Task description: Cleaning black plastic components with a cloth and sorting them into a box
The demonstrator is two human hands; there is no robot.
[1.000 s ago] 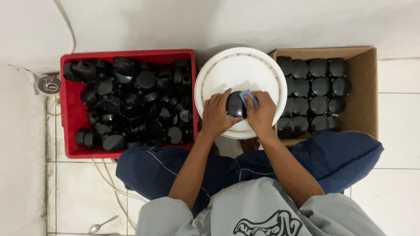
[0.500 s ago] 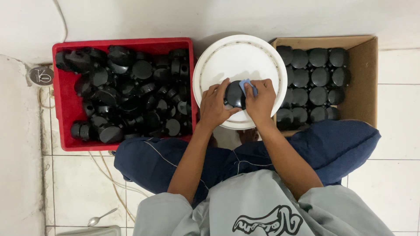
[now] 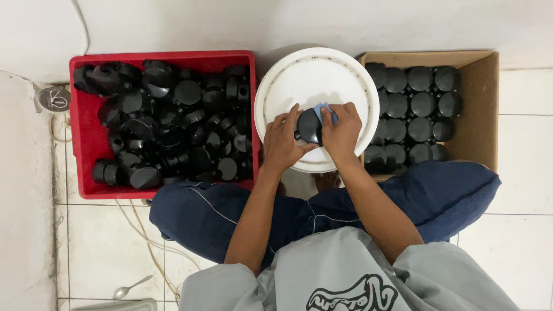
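Black round plastic cap [image 3: 309,126], smooth and domed: held over the centre of the white round plastic bucket lid [image 3: 299,78], as in the previous half second; view has shifted only slightly. Left hand [image 3: 280,143]: fingers curled around the cap from 9 o'clock, grasping it. Right hand [image 3: 343,135]: clenched on a small blue cloth pad [image 3: 321,110], pressed to the cap from 3 o'clock. Red rectangular plastic crate [image 3: 80,150], 9 o'clock of the lid: loose heap of matching black caps. Brown cardboard box [image 3: 479,115], 3 o'clock: caps in neat rows. White tiled floor [image 3: 518,230].
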